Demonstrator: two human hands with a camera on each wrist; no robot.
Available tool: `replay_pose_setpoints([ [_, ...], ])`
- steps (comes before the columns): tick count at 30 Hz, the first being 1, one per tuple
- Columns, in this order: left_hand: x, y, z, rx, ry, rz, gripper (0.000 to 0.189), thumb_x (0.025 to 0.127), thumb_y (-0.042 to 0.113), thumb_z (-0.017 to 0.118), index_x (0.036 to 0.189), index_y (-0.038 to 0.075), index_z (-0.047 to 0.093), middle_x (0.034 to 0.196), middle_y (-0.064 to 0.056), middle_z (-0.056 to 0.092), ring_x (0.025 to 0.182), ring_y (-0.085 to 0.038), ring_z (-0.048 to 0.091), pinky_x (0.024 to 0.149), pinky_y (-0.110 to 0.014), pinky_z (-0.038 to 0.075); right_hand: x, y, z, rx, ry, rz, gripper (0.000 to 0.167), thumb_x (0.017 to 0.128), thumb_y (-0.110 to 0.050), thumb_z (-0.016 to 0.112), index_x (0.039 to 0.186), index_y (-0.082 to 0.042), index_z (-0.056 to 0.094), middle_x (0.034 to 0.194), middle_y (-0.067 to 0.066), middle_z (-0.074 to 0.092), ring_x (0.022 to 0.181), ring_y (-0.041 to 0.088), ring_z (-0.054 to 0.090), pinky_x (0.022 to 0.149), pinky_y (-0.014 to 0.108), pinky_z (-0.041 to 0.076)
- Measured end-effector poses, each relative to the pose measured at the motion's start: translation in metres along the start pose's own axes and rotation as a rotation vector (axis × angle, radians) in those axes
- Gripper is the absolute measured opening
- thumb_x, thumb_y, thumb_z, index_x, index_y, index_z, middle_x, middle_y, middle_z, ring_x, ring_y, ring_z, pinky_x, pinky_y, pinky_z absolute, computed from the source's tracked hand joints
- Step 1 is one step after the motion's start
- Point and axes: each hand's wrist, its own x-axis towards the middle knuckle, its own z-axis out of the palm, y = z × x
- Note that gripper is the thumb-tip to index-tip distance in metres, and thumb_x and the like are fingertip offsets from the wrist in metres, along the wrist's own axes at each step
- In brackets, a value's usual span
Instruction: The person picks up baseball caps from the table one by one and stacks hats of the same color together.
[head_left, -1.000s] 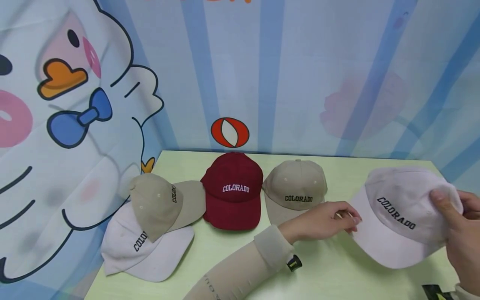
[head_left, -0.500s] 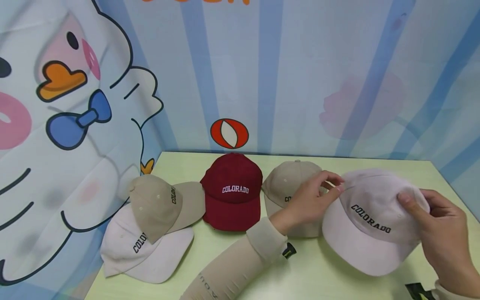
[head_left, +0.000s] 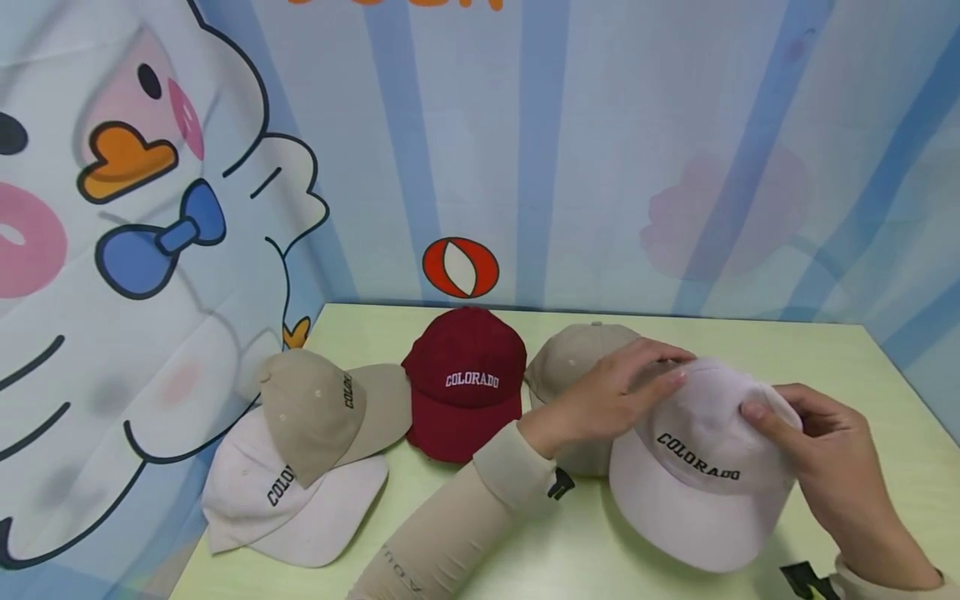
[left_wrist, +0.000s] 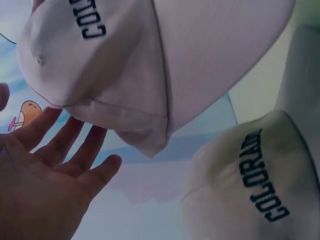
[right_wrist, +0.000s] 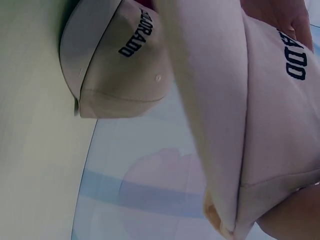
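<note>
In the head view, a white baseball cap (head_left: 708, 458) with dark COLORADO lettering is held above the table, brim toward me. My right hand (head_left: 832, 467) pinches its right side, thumb on the outer crown and fingers behind the edge. My left hand (head_left: 611, 396) reaches to the cap's upper left. The left wrist view shows its fingers (left_wrist: 60, 140) fairly straight, their tips at the cap's lower edge. Behind the left hand stands a beige cap (head_left: 573, 354), partly covered. It appears beside the white cap in the right wrist view.
A dark red cap (head_left: 465, 358) stands at the table's back. At the left, another beige cap (head_left: 307, 408) lies over a second white cap (head_left: 247, 492). The pale green table (head_left: 847, 358) meets a blue cartoon backdrop (head_left: 600, 167).
The right hand has brought the white cap leftward and slightly down, toward the front of the beige cap. The left hand has risen and moved left, its fingers now at the white cap's crown.
</note>
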Motion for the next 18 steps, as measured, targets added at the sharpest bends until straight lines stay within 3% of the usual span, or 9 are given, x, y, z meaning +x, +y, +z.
replay_pose_setpoints([
  [5, -0.007, -0.002, -0.007, -0.007, -0.074, -0.005, 0.043, 0.111, 0.036, 0.048, 0.147, 0.014, 0.053, 0.145, 0.001, 0.058, 0.133, 0.000, 0.051, 0.113, -0.014, 0.037, -0.003, 0.002, 0.009, 0.021, -0.082, 0.000, 0.022, 0.098, 0.007, 0.064, 0.112, -0.006, 0.076, 0.097, -0.007, 0.075, 0.078, 0.009, 0.069, 0.065, 0.026, 0.057],
  [9, -0.017, -0.006, -0.010, -0.059, -0.127, -0.046, 0.031, 0.110, 0.038, 0.049, 0.127, 0.015, 0.061, 0.117, 0.004, 0.066, 0.106, -0.001, 0.059, 0.095, -0.011, 0.046, -0.003, 0.005, 0.020, 0.022, -0.136, -0.005, 0.024, 0.097, 0.008, 0.064, 0.111, -0.007, 0.076, 0.094, -0.005, 0.073, 0.075, 0.011, 0.068, 0.063, 0.029, 0.057],
  [12, -0.026, -0.011, -0.012, -0.110, -0.132, -0.069, 0.021, 0.109, 0.035, 0.052, 0.108, 0.016, 0.059, 0.096, 0.005, 0.061, 0.089, -0.002, 0.058, 0.081, -0.014, 0.048, -0.004, 0.007, 0.027, 0.008, -0.166, 0.017, 0.023, 0.098, 0.005, 0.065, 0.111, -0.009, 0.076, 0.093, -0.005, 0.072, 0.074, 0.013, 0.068, 0.062, 0.032, 0.058],
  [18, -0.044, -0.016, -0.017, -0.181, -0.139, -0.023, 0.024, 0.109, 0.026, 0.053, 0.090, 0.011, 0.055, 0.075, 0.001, 0.052, 0.069, -0.002, 0.052, 0.066, -0.018, 0.045, -0.006, 0.009, 0.045, -0.055, -0.220, 0.054, 0.018, 0.100, -0.001, 0.065, 0.111, -0.009, 0.076, 0.094, -0.006, 0.073, 0.076, 0.014, 0.070, 0.064, 0.034, 0.059],
])
